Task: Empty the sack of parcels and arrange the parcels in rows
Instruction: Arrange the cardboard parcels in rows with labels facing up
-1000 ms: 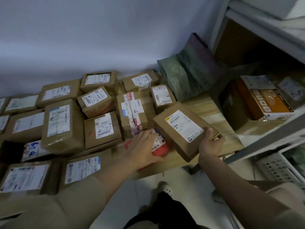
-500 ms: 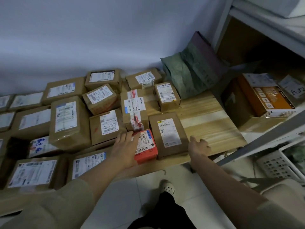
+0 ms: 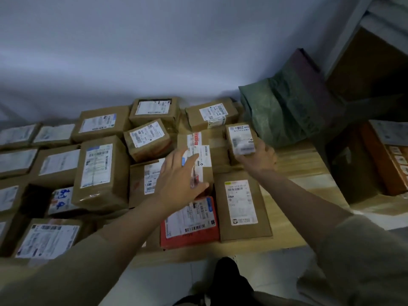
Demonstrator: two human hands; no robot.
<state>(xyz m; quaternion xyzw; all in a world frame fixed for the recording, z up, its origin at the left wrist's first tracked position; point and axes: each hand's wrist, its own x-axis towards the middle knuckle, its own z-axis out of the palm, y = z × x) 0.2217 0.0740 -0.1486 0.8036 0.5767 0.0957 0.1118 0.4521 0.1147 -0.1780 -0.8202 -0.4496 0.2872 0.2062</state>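
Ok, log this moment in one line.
left hand: open over taped parcel | right hand: grips small parcel | red parcel: placed

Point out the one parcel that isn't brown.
The red parcel at the front edge, left of the flat brown parcel; all others are brown cardboard.

This looks like a parcel sorting or storage room, the back area of a courier pickup point or mailroom rather than a home. Brown cardboard parcels [image 3: 100, 173] with printed barcode shipping labels cover a low wooden platform [image 3: 295, 164] in rough rows, pushed against a plain pale wall [image 3: 154, 51]. 1 red parcel [image 3: 189, 226] sits among them at the near edge. A green woven sack [image 3: 280, 109] slumps in the corner against the wall. On the right, a metal shelving unit [image 3: 357, 25] holds more boxes, including an orange carton [image 3: 382, 160]. The floor [image 3: 167, 281] is pale tile, and the light is dim.
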